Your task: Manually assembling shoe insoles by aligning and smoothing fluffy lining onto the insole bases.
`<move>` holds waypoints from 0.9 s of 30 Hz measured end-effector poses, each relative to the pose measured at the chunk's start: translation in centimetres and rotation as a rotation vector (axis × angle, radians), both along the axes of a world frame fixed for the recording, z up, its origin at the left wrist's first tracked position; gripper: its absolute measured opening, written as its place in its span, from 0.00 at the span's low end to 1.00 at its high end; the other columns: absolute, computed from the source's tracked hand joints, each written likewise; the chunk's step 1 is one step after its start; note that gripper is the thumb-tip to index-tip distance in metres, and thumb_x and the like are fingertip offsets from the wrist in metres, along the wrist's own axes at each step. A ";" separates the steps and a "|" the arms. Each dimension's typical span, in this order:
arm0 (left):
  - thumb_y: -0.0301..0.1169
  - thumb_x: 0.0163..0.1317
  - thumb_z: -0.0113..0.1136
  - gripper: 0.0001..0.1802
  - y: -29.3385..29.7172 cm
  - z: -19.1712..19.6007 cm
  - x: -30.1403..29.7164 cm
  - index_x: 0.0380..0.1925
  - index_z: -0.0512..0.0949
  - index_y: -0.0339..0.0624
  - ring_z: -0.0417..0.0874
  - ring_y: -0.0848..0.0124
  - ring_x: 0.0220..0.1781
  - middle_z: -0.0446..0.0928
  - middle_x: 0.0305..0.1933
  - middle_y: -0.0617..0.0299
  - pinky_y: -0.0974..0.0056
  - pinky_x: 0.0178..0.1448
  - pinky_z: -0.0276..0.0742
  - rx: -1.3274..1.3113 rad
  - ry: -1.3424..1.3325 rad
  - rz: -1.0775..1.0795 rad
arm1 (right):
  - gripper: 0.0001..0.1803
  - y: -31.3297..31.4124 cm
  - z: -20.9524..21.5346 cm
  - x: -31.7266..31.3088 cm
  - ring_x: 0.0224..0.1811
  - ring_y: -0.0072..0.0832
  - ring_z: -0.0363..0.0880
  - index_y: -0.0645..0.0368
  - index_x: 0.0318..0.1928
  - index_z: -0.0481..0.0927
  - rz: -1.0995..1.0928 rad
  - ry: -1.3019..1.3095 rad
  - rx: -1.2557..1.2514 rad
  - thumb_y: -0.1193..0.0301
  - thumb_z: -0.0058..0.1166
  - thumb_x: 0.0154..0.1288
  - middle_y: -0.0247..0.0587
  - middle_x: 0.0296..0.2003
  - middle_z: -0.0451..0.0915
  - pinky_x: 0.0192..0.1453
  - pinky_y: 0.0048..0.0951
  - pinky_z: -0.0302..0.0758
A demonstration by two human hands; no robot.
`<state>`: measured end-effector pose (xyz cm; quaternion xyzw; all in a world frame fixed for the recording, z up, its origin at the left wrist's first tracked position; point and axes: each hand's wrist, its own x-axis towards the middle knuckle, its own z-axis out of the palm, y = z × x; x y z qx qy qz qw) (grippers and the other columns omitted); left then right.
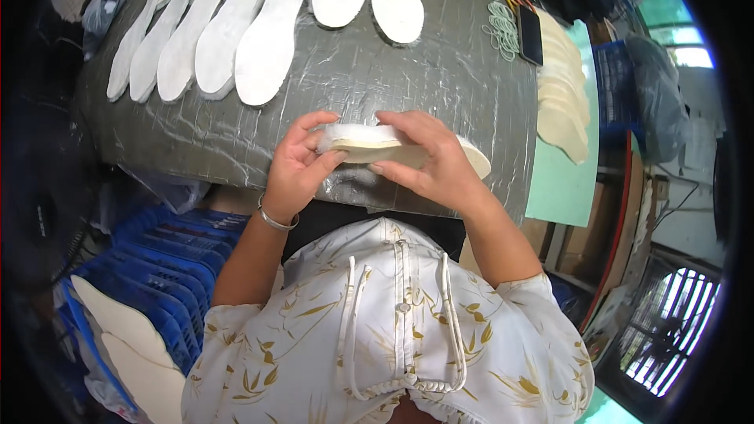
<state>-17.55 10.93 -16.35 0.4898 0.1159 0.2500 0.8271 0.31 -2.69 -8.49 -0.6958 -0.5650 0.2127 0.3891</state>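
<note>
Close to the table's near edge, both my hands grip a shoe insole (363,138), turned on its side. Its fluffy white layer faces away from me, and a cream layer faces me. My left hand (297,163) pinches its left end between thumb and fingers. Thumb below and fingers above, my right hand (437,159) is closed round the middle part, while the cream right end sticks out past the palm. Beyond my hands, several white insoles (267,55) lie in a row at the left of the table (463,82), and a white insole (398,1) lies farther right.
Coiled pale cord (501,30) and a dark phone (530,35) lie at the table's right side. Beside it, overlapping cream insole pieces (561,98) rest on a light green board (559,188). Blue plastic crates (169,267) with cream sheets (129,330) stand at lower left.
</note>
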 end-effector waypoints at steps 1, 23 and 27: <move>0.16 0.64 0.56 0.27 0.1 0.0 0.0 0.63 0.63 0.36 0.79 0.75 0.53 0.81 0.50 0.53 0.70 0.58 0.74 0.041 0.001 -0.005 | 0.29 0.0 0.2 -0.1 0.45 0.40 0.78 0.60 0.55 0.78 0.024 -0.020 -0.041 0.68 0.70 0.52 0.46 0.41 0.80 0.54 0.38 0.72; 0.21 0.66 0.57 0.13 4.3 -1.3 3.0 0.50 0.75 0.45 0.70 0.49 0.69 0.78 0.55 0.54 0.49 0.72 0.62 0.009 -0.070 -0.220 | 0.34 -12.5 -1.6 6.2 0.50 0.36 0.80 0.60 0.59 0.75 -0.303 0.153 -0.243 0.67 0.70 0.51 0.46 0.47 0.82 0.58 0.34 0.73; 0.25 0.66 0.59 0.13 4.8 -1.6 3.3 0.50 0.74 0.46 0.61 0.50 0.74 0.73 0.62 0.50 0.47 0.75 0.56 0.006 -0.095 -0.265 | 0.12 -13.2 -2.4 4.7 0.37 0.34 0.80 0.62 0.41 0.80 -0.339 0.085 -0.094 0.77 0.63 0.56 0.43 0.36 0.80 0.44 0.34 0.77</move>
